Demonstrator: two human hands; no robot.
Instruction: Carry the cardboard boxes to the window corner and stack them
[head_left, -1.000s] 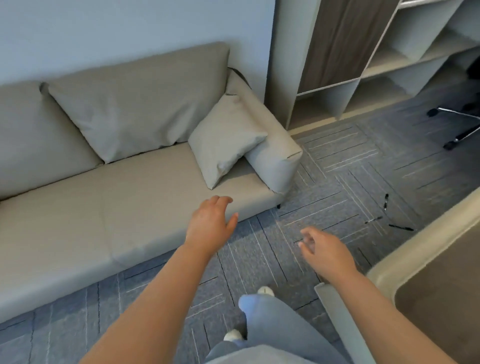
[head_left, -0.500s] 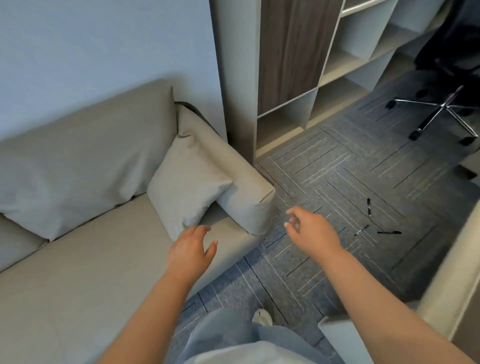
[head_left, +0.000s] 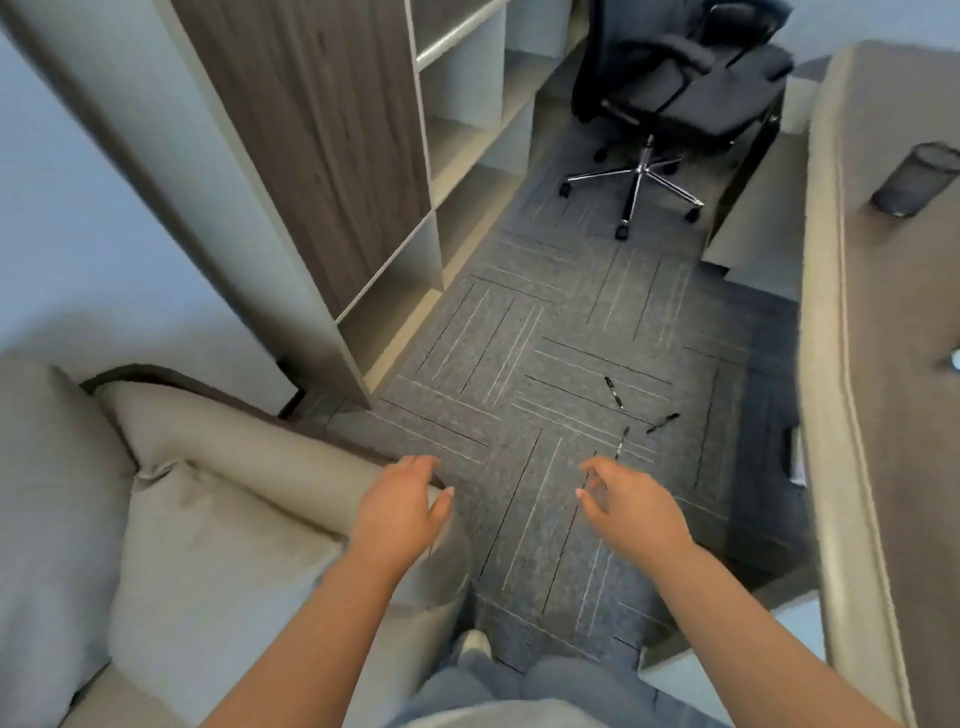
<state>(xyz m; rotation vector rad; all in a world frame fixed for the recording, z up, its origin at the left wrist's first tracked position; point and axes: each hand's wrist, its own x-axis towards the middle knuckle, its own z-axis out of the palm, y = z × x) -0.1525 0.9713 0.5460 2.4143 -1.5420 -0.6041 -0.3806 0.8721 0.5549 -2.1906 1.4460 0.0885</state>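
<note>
Since the earlier frames my view has swung right. The sofa (head_left: 208, 545) now sits at the left edge, and the shelf unit (head_left: 322, 156) and office chair (head_left: 675, 93) have come fully into view. Both hands have stayed out in front, empty.

1. Carpet (head_left: 545, 364): runs ahead between sofa, shelf unit and desk (head_left: 883, 415). No cardboard boxes lie on any part that shows.
2. Desk: along the right edge, with a mesh cup (head_left: 914, 179) standing on it.
3. Office chair: at the far end, near the shelf unit.
4. Pens (head_left: 615, 392): three, loose on the carpet just beyond my right hand (head_left: 634, 509).
5. Right hand: fingers loosely bent, holding nothing, over bare carpet.
6. Left hand (head_left: 400, 512): likewise relaxed and empty, above the sofa arm. I cannot tell whether it touches.

Status, by my judgement: no box, window corner or stack is in view. I am moving unloaded, so finding, lifting, carrying and stacking all remain.
</note>
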